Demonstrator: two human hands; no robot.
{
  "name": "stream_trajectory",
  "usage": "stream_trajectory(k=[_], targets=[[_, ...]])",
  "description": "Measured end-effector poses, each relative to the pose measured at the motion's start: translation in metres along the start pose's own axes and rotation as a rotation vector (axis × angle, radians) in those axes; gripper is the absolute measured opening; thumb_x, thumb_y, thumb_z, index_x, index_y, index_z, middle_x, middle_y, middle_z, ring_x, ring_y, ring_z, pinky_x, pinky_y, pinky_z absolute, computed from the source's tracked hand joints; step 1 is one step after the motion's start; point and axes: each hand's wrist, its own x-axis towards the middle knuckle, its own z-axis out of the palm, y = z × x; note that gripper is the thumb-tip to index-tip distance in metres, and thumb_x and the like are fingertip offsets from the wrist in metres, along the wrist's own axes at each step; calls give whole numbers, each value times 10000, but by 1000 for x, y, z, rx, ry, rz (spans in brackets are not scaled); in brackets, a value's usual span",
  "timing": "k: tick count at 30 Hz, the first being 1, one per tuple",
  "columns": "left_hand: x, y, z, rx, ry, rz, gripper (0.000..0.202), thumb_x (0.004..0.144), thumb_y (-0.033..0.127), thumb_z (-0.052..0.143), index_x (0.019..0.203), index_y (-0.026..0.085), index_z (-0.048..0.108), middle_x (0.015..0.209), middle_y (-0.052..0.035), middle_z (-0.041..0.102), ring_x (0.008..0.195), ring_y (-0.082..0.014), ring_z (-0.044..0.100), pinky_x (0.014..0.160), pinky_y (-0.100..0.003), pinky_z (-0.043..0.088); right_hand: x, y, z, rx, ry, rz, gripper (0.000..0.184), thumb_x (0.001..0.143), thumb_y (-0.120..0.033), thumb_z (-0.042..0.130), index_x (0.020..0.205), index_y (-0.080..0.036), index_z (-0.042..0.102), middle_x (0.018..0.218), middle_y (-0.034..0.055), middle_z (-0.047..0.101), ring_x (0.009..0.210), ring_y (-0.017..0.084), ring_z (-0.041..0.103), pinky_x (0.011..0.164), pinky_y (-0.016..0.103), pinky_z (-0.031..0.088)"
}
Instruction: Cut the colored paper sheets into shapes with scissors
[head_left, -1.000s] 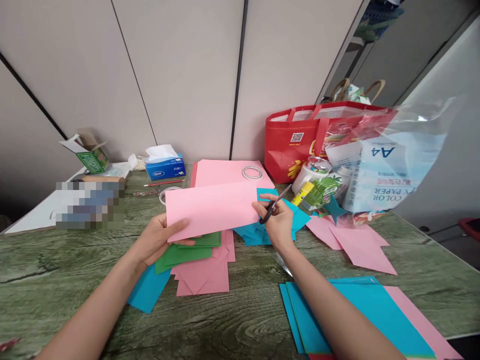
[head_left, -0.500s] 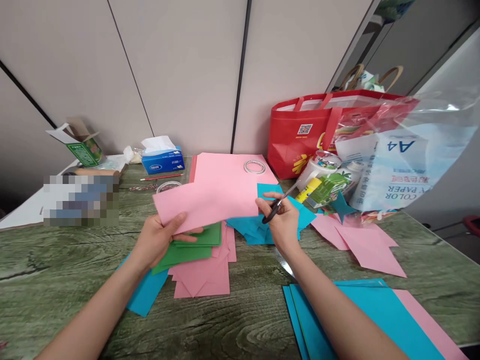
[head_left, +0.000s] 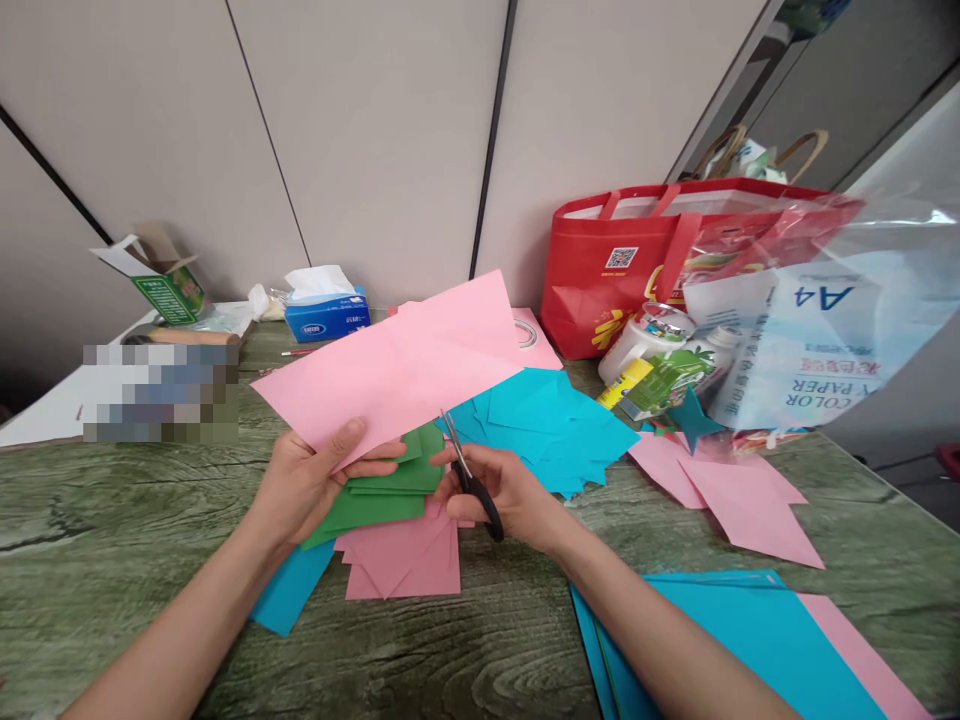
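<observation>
My left hand (head_left: 311, 480) pinches the lower left corner of a folded pink sheet (head_left: 397, 365), which is held up and tilted over the table. My right hand (head_left: 504, 492) grips black-handled scissors (head_left: 469, 472), their blades pointing up at the sheet's lower edge. Under both hands lie green paper pieces (head_left: 390, 488), pink folded pieces (head_left: 405, 555) and a blue piece (head_left: 289, 592). To the right of the scissors sits a pile of blue cut paper (head_left: 547, 420).
A red tote bag (head_left: 622, 265), a plastic pack of A4 colour paper (head_left: 817, 340), jars and a glue stick stand at the back right. A tissue box (head_left: 326, 312) and an open carton (head_left: 161, 280) sit at the back left. Blue and pink sheets (head_left: 750, 640) lie near right.
My right hand has moved left and down with the scissors, from the sheet's right end to below its lower edge. My left hand has raised and tilted the pink sheet.
</observation>
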Motion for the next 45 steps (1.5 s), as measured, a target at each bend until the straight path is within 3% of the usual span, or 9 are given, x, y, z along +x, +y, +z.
stream_trajectory(k=[8,15,45], targets=[[-2,0,3,15,86,75,362,590,284,732,900,129,630,860,-76,699,719,-260,671,581,-320,589,-1,-4,8,-27,27,20,362,603,-375,728,858,-194,546,669,-24,541,611,112,502,572,235,394],[-7,-7,5,105,-20,-45,314,624,286,704,886,126,639,755,-70,696,666,-256,672,519,-302,573,-2,-1,5,18,24,19,357,637,-377,710,899,-199,545,712,-16,530,616,106,485,541,216,364],[-8,-6,3,179,-94,1,308,680,326,653,890,107,600,884,-114,696,696,-275,670,545,-362,578,-1,0,4,74,-17,38,402,639,-399,716,922,-198,512,728,-18,485,646,115,473,558,243,316]])
